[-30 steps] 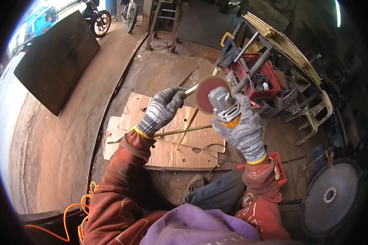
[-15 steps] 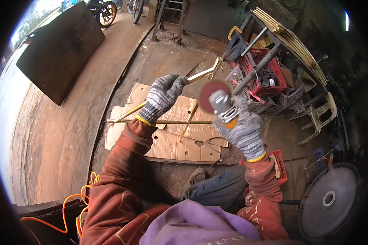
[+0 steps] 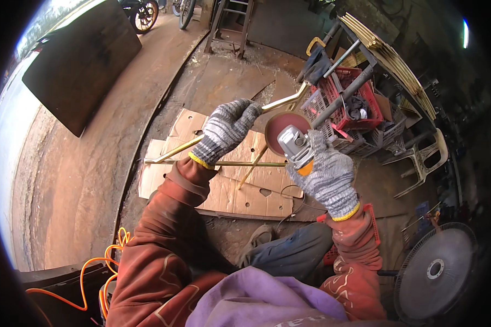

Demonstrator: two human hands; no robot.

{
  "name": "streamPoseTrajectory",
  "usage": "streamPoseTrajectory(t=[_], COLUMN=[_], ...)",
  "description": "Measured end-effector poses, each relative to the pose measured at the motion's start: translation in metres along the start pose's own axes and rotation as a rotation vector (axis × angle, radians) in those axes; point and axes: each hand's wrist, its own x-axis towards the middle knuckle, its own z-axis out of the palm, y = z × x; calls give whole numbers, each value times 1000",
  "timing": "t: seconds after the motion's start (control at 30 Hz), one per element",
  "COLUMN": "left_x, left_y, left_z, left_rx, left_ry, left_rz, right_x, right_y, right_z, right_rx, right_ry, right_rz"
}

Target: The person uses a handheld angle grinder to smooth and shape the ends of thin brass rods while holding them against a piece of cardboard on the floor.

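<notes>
Raised since before: brass rod [image 3: 281, 102] | left hand [image 3: 226, 131] gripping it | right hand [image 3: 324, 174] clasping angle grinder [image 3: 290, 139]

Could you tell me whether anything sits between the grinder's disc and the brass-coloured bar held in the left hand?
Nothing visible does. The grinder's disc sits right beside the bar, which the left hand holds up; the right hand grips the grinder behind the disc.
</notes>
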Motion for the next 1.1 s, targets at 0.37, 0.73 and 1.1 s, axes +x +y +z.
streamPoseTrajectory(t=[0.37,0.73,1.1], left_x=[-3,-2,4], left_y=[1,-3,-7], left_z=[-3,-2,-12], left_rx=[-59,-76,226], left_ry=[10,-11,176], left_rz=[1,15,239], right_x=[2,-7,-13], right_y=[16,22,18], right_z=[-11,-3,13], right_rx=[-107,34,342], right_ry=[181,164,186], right_rz=[-91,-54,-107])
